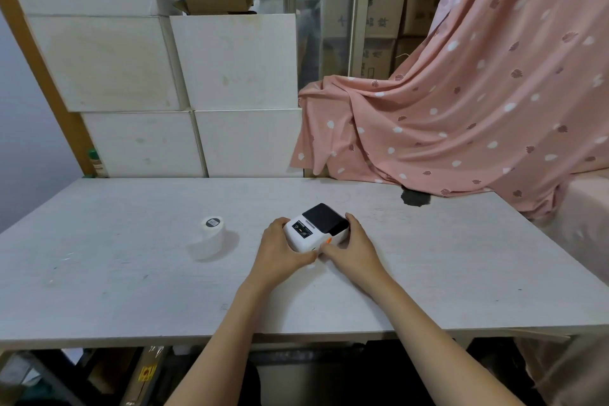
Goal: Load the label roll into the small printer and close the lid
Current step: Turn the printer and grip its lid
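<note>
Evidently the loading has not begun. The label roll (213,237) stands on the table (428,273), well apart to the left of the printer (316,232), whose lid lies shut. Left hand (280,250) and right hand (354,249) clasp its sides, fingers wrapped on the casing.

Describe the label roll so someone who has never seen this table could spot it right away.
Start at the pale wooden table in front of the stacked white boxes. The label roll lies alone, left of the left hand and the printer. It is the only round white cylinder, with a dark core end facing up.
</note>
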A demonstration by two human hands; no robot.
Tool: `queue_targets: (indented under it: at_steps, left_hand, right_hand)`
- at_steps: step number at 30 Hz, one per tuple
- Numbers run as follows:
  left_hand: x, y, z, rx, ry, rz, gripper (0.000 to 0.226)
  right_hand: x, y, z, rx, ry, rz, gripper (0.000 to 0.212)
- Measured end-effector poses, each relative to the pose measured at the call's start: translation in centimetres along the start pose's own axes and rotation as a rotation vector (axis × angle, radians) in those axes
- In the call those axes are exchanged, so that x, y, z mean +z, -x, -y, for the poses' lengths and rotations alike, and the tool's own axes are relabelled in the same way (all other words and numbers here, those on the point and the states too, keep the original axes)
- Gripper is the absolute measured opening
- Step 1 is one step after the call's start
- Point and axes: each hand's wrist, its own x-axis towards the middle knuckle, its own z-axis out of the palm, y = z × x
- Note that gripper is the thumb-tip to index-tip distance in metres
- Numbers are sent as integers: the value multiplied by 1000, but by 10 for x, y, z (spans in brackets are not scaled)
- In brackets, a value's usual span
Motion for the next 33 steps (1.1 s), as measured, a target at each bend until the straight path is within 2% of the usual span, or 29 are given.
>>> queue_targets:
  at_steps: [4,8,10,17,23,33]
  left_hand:
    - [0,1,2,25,-17,8,83]
    - [-1,2,2,31,-7,12,89]
    - [0,4,1,75,-21,-2,90]
    - [0,8,-1,116,-7,-23,96]
    - [1,7,0,118,-35,-33,97]
    - [2,1,3,73,-12,-28,84]
  right_hand:
    - [0,0,3,-72,24,-15,81]
    - [-6,-5,3,-48,8,6,63]
    - [-6,-7,2,-45,13,17,64]
    - [-3,-12,5,-70,68,35,89]
    - [-4,-12,1,-85,33,57,85]
    - [0,-15,-1,-71,6,32,89]
